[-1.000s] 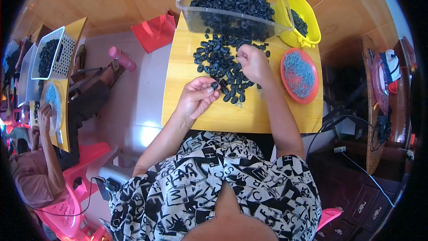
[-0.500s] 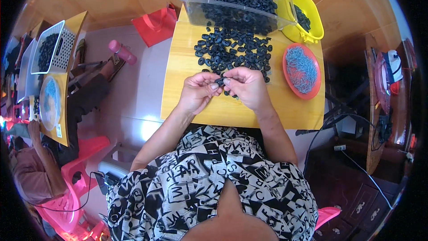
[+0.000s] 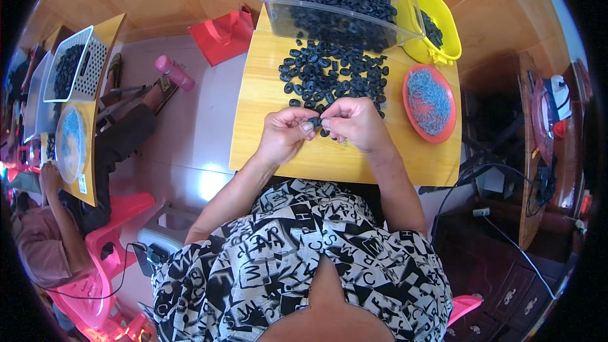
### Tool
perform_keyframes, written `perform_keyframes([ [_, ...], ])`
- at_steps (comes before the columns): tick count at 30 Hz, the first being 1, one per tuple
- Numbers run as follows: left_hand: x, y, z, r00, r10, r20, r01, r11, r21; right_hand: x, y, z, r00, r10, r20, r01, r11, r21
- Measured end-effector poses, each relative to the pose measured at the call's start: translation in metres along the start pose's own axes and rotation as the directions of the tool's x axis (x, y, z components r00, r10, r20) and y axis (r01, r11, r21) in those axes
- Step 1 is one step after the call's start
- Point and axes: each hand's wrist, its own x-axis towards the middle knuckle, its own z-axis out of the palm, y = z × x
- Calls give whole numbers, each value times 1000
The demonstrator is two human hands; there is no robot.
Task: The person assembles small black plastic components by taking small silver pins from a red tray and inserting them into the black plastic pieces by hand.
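Both hands meet above the near part of a yellow table [image 3: 253,123]. My left hand [image 3: 283,136] pinches a small black plastic piece [image 3: 315,121] between thumb and fingers. At the piece's right end, the closed fingertips of my right hand [image 3: 361,126] press against it; anything smaller between them is hidden. Just beyond my hands lie many similar loose black pieces [image 3: 329,73]. To their right, a red oval plate [image 3: 438,137] carries a heap of thin silvery-blue small parts [image 3: 429,98].
A clear plastic bin [image 3: 274,18] full of black pieces stands at the table's far side, beside a yellow bucket [image 3: 452,47]. Leftward on the floor are a red bag [image 3: 218,38] and pink bottle [image 3: 175,74]. Another person [image 3: 47,240] sits at a separate table far left.
My hands remain together on the black piece, with the right fingers shifted slightly toward its right end. The whole view has moved slightly.
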Motion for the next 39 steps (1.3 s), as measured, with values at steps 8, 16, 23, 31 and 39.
perform_keyframes([
  [8,-2,-2,0,997,26,-77,-10,980,197,3,10,2,999,-48,-17,46,991,-129],
  [16,-6,-6,5,988,113,-103,-38,832,553,10,19,5,993,-114,-18,104,951,-292],
  [23,-4,-1,5,995,81,-67,-38,873,486,0,6,-8,990,52,131,-66,993,103],
  [31,-7,-2,3,996,86,5,-74,828,555,4,27,-5,978,97,184,-126,980,154],
  [39,-7,-2,10,996,78,-51,-25,751,660,1,15,-4,994,59,86,-65,996,63],
])
